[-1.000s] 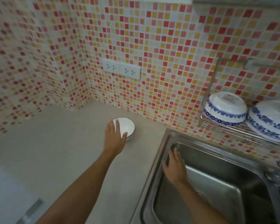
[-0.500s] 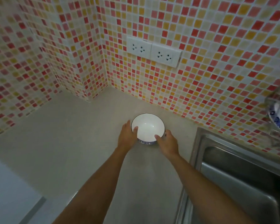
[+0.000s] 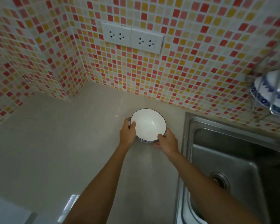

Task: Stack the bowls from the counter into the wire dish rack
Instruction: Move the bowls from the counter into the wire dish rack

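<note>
White and dark-rimmed, the round ceramic bowl (image 3: 148, 125) sits between your left hand (image 3: 127, 132) and right hand (image 3: 166, 141), both clasping its sides at the pale stone desk (image 3: 55, 143). It appears the only bowl left there; a blue-patterned white bowl (image 3: 268, 92) already rests in the wire dish rack (image 3: 275, 78), far right. Beyond: steel sink (image 3: 233, 159), mosaic-tiled wall (image 3: 184, 62), white double socket (image 3: 132, 38).

We see a glossy white glazed ceramic bowl (image 3: 148, 125), a smooth matt beige stone-like counter (image 3: 55, 143), a brushed stainless steel sink (image 3: 233, 159), shiny red-and-yellow mosaic wall tiles (image 3: 192, 70), and a bright metal wire dish rack (image 3: 275, 88).
</note>
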### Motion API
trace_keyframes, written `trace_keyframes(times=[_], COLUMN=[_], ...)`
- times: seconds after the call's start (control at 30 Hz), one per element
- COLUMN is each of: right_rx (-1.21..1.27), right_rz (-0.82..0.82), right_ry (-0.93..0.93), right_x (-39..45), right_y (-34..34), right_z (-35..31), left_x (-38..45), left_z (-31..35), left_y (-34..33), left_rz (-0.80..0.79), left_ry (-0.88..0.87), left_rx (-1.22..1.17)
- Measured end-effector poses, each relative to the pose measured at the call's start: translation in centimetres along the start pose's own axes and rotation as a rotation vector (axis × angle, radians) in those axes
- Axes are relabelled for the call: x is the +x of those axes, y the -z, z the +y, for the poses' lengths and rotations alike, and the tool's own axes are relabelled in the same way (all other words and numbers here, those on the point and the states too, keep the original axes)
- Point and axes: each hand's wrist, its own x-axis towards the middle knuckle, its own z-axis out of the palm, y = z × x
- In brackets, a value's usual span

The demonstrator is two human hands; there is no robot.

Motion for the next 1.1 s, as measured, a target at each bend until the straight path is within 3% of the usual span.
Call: trace_keyframes(times=[0.2, 0.4, 0.6, 0.9, 1.1], right_rx=[0.129, 0.199, 0.229, -0.242, -0.556], right_rz=[0.02, 0.069, 0.156, 0.5, 0.683], right_ry=[0.032, 0.14, 0.312, 0.663, 0.679], right_x=[-4.9, -9.1, -12.6, -12.6, -9.4], right_y=[5.9, 12.3, 19.2, 33.9, 41.3], right_z=[-0.5, -0.8, 0.0, -1.6, -0.5], left_x=[-4.8, -10.2, -16.0, -23.4, -25.6], left_z=[2.6, 5.4, 9.1, 12.2, 14.4], left_y=[-2.8, -5.8, -10.0, -15.9, -19.0], left_rz=[-0.22, -0.402, -0.396, -0.416, -0.368], left_ry=[0.103, 0.018, -0.038, -0.099, -0.155], left_rx=[-0.335, -0.41, -0.482, -0.533, -0.551])
